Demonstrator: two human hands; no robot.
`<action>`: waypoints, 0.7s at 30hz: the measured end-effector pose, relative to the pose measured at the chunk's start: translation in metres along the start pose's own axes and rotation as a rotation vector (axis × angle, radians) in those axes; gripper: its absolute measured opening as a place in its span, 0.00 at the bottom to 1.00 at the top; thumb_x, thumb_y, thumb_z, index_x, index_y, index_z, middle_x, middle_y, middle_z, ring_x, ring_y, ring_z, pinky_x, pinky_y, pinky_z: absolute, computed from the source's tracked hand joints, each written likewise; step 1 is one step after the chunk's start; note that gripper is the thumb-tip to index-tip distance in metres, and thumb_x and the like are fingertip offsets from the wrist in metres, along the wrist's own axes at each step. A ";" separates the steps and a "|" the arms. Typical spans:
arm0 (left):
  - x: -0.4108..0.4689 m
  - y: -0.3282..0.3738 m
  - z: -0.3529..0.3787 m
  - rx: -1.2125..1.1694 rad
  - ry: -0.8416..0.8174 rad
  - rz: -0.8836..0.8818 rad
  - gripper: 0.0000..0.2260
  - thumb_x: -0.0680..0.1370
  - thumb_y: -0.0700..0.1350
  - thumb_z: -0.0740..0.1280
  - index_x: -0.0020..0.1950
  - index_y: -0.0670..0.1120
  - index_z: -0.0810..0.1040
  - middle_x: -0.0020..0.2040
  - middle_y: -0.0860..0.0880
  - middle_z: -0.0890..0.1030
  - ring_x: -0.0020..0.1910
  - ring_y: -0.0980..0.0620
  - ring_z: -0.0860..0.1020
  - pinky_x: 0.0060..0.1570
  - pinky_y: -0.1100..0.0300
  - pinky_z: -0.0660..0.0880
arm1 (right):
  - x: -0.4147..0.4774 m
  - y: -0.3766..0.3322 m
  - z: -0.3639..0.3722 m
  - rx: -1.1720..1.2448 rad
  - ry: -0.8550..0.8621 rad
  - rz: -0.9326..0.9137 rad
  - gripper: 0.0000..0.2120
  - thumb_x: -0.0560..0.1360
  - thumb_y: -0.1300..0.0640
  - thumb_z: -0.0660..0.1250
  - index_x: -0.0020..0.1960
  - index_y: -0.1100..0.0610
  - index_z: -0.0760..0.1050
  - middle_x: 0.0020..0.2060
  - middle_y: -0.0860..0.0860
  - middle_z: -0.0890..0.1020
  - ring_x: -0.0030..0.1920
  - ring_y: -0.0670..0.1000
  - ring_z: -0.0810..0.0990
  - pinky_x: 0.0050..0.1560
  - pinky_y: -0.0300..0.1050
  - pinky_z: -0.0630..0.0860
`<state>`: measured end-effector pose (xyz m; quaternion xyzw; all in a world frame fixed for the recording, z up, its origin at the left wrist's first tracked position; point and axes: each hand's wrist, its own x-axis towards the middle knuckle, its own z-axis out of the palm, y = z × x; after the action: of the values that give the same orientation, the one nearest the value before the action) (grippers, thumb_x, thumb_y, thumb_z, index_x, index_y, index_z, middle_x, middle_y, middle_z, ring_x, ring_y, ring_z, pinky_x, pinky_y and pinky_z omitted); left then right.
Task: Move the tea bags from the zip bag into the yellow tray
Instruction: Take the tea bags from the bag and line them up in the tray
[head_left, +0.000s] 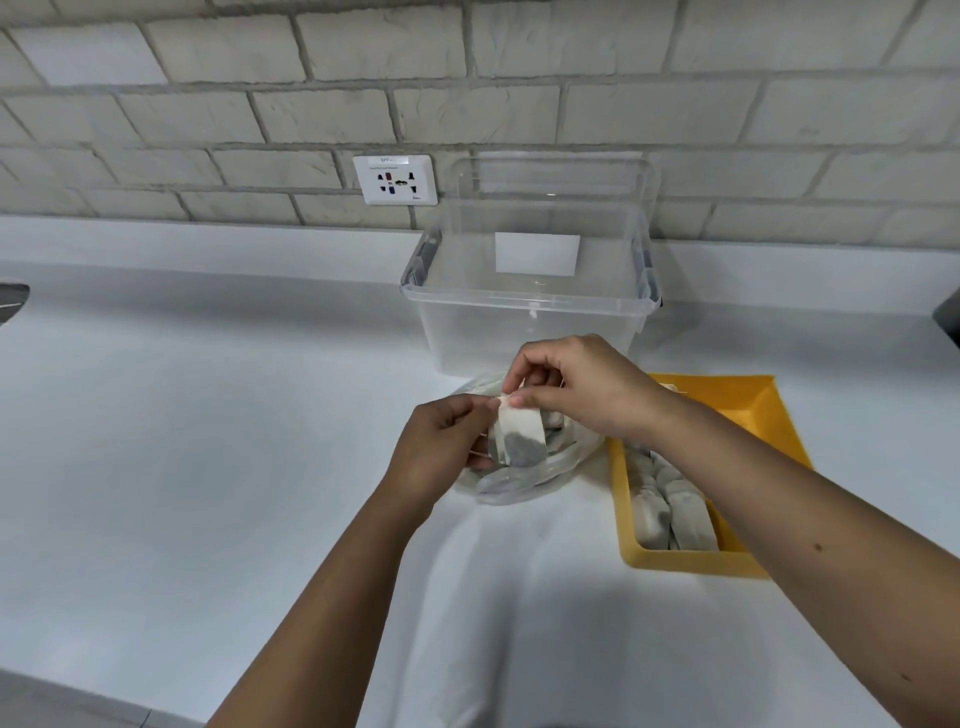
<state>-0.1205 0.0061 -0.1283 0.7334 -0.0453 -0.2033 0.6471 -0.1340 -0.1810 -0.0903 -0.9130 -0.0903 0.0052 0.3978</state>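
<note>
— Where's the camera looking from?
— From the person's head, forward and down over the white table (218, 467), facing the brick wall (467, 78).
— Close in?
— Close, and wide-angled: both forearms reach in from the bottom edge, the hands near the middle. It's the only view.

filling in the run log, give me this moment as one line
left hand: holds tea bag | right hand: pinches its top | zip bag: beneath | yellow tray: part filled

Zip bag (524, 475) left of tray (675, 560), before bin (530, 322)
</note>
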 end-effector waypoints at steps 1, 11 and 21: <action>-0.001 0.001 0.000 -0.021 -0.006 -0.014 0.09 0.81 0.41 0.65 0.47 0.44 0.85 0.39 0.44 0.83 0.37 0.49 0.80 0.40 0.57 0.82 | 0.001 0.000 0.002 0.000 0.021 -0.007 0.04 0.71 0.55 0.76 0.46 0.52 0.82 0.36 0.47 0.83 0.36 0.42 0.79 0.40 0.37 0.75; 0.005 0.000 -0.011 0.005 0.036 0.023 0.04 0.76 0.39 0.72 0.51 0.41 0.84 0.40 0.43 0.86 0.39 0.51 0.83 0.38 0.62 0.80 | 0.013 0.008 0.016 0.029 0.122 -0.020 0.05 0.72 0.55 0.75 0.45 0.53 0.81 0.36 0.45 0.81 0.34 0.44 0.78 0.38 0.35 0.74; 0.016 -0.006 -0.053 -0.008 0.329 0.068 0.02 0.78 0.40 0.70 0.48 0.44 0.83 0.38 0.48 0.85 0.40 0.52 0.83 0.44 0.55 0.82 | 0.024 0.034 0.058 -0.184 -0.041 0.161 0.08 0.74 0.59 0.72 0.53 0.54 0.83 0.51 0.49 0.83 0.51 0.47 0.80 0.51 0.37 0.73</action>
<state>-0.0879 0.0509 -0.1335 0.7523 0.0372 -0.0585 0.6551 -0.1094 -0.1573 -0.1534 -0.9497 -0.0250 0.0473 0.3086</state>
